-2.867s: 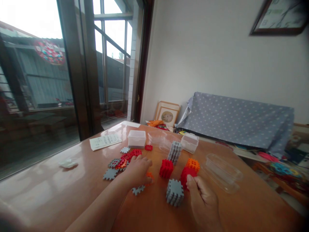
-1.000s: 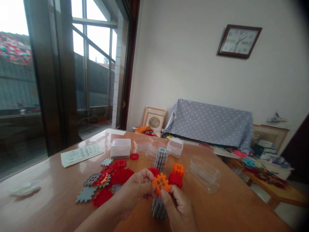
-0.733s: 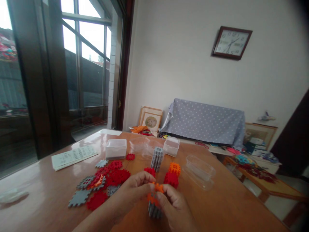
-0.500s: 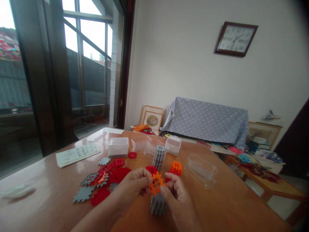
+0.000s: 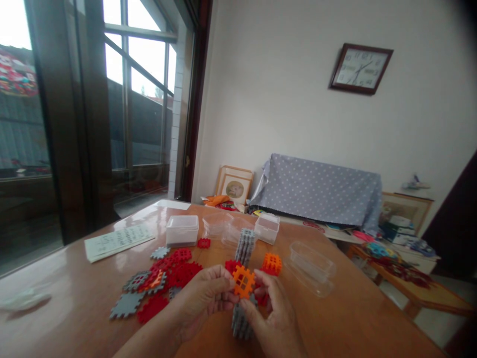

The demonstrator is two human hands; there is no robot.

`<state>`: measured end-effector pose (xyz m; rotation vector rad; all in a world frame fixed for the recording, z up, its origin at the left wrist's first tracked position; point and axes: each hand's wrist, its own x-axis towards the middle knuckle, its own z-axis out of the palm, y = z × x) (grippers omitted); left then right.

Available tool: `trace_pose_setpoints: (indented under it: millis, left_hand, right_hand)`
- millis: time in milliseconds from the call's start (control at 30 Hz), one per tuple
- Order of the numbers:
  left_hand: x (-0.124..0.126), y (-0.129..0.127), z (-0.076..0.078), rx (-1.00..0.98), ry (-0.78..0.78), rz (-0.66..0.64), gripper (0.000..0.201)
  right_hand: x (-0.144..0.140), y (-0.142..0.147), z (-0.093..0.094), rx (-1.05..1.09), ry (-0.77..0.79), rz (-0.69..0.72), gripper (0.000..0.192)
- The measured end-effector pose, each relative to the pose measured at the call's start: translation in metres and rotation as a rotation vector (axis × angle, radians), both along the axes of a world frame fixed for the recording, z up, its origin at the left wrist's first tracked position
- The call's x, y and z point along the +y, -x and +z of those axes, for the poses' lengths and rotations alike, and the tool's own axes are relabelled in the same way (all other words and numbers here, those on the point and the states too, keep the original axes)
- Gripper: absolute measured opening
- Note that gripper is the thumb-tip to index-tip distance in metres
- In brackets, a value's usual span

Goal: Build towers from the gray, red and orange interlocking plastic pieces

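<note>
An orange interlocking toy tile (image 5: 244, 282) with notched edges and a window-like grid is held up between my hands. My left hand (image 5: 214, 288) pinches its left edge; my right hand (image 5: 270, 303) grips its right and lower edge with thumb and fingers. Below and behind it stands a stack of grey tiles (image 5: 242, 320), partly hidden by the tile and my right hand. Farther back is another stack of grey tiles (image 5: 245, 247). Red tiles (image 5: 231, 266) show behind my fingers, and a stack of orange tiles (image 5: 272, 262) stands beyond my right hand.
Loose red tiles (image 5: 186, 272) and grey tiles (image 5: 126, 305) lie spread at the left. Clear plastic boxes (image 5: 182, 231) stand along the back, with an open clear container (image 5: 311, 266) at the right. A written paper (image 5: 119, 242) lies on the wooden table (image 5: 346, 318).
The orange tile has turned to face me more squarely, and my fingers have shifted along its edges. The view has tilted slightly upward.
</note>
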<state>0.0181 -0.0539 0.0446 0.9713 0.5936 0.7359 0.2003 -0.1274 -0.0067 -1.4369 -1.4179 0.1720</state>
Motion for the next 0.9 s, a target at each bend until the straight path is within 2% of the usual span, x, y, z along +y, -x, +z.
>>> trace_pose_setpoints:
  millis: [167, 533, 667, 800, 900]
  left_hand:
    - [0.003, 0.001, -0.003, -0.019, 0.014, -0.015, 0.024]
    - [0.004, 0.004, -0.001, -0.030, 0.002, -0.096, 0.024]
    - [0.003, 0.007, 0.006, -0.027, -0.029, -0.129, 0.031]
    - [0.007, 0.012, 0.009, 0.039, -0.066, -0.050, 0.031]
    - [0.012, 0.016, 0.008, 0.037, -0.084, 0.013, 0.029]
  right_hand:
    - [-0.001, -0.002, 0.003, -0.089, -0.059, -0.024, 0.059]
    - [-0.001, 0.000, 0.009, -0.198, -0.081, -0.061, 0.052]
    - [-0.002, -0.007, 0.021, -0.133, -0.098, -0.058, 0.045]
    - [0.000, -0.028, 0.043, 0.014, -0.043, -0.129, 0.043]
    - [0.008, -0.052, 0.052, 0.110, 0.000, -0.159, 0.047]
